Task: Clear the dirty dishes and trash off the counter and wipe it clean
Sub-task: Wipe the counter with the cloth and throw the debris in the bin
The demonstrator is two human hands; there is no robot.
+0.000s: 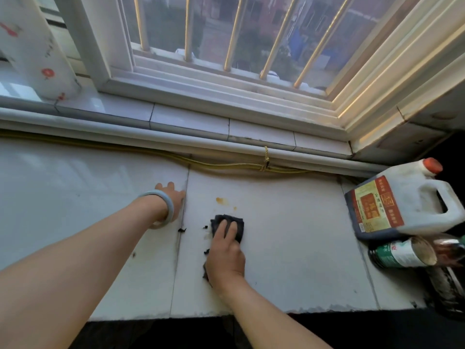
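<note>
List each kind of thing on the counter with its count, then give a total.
Jugs: 1, the white jug
Bottles: 2, the green bottle and the dark bottle
Cloths: 1, the dark cloth under the right hand
Total: 4

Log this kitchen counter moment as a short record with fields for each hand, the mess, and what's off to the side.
right hand: pressing a dark cloth flat on the counter
left hand: palm down on the counter, holding nothing
mess: orange stain just beyond the cloth; dark crumbs near it
right side: white jug with orange cap, green-labelled bottle
</note>
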